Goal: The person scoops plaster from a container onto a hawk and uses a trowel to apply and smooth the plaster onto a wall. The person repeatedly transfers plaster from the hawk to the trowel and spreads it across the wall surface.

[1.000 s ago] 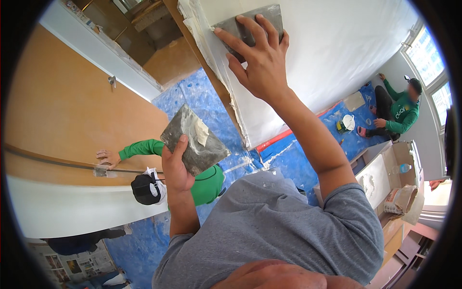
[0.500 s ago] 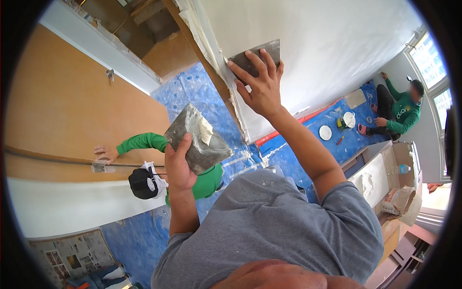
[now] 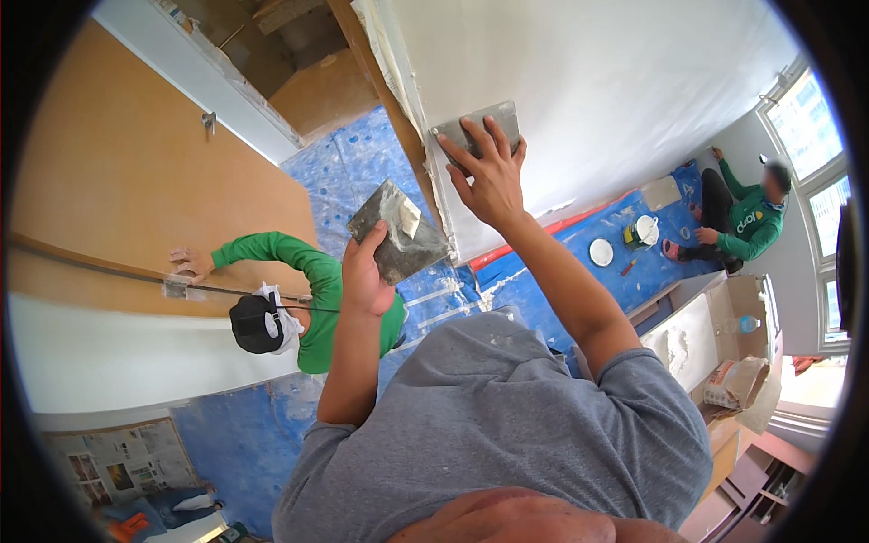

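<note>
My left hand (image 3: pixel 365 279) grips a square grey plate (image 3: pixel 415 260), its thumb on top. A lump of white putty (image 3: pixel 410 218) sits on that plate, with thinner smears around it. Further up, my right hand (image 3: pixel 491 190) spreads its fingers over a flat grey putty blade (image 3: pixel 506 112), which lies against the white wall (image 3: pixel 615 90). The blade is close to the wall's left edge, where rough putty (image 3: pixel 389 63) runs along a brown frame. What the blade's underside touches is hidden.
At left, a co-worker in green (image 3: pixel 321 344) reaches to a wooden door (image 3: pixel 172 154). Another person (image 3: pixel 756 217) sits far right near a bucket (image 3: pixel 646 230) and a white lid (image 3: pixel 601 252). Blue sheeting (image 3: pixel 348 167) covers the floor. A putty-smeared board (image 3: pixel 679 348) is at lower right.
My right hand and blade sit slightly lower on the wall. The left hand has brought the putty plate up and right, nearer the wall edge. The view has shifted a little.
</note>
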